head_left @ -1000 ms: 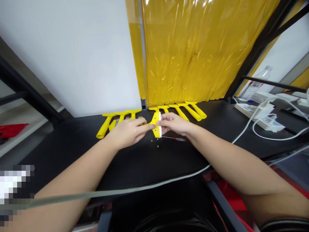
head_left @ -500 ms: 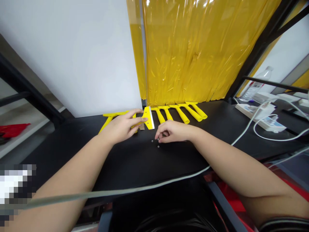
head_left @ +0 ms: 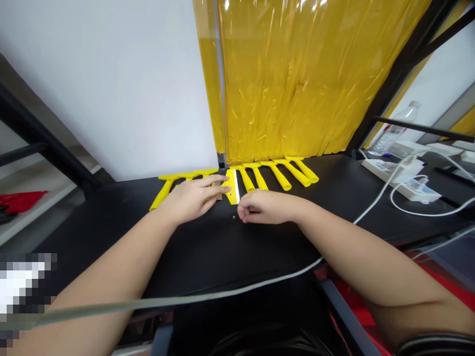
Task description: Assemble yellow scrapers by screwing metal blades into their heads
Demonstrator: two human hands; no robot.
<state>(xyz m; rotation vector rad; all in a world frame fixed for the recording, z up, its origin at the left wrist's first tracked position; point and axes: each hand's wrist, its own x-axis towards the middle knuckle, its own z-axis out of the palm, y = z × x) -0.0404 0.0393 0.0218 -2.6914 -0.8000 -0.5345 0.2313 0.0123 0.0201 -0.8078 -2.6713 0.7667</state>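
Behind the black bench, a large white panel is filling the left part of the background. To the right of it, a shiny yellow plastic sheet is hanging, and many wrinkles are running down its lower part. Bright light is reflecting near the top of this sheet. A black post is standing at the left, and a second black post is rising at the right. Beyond the left post, a pale shelf is extending; beyond the right one, a white surface is showing.
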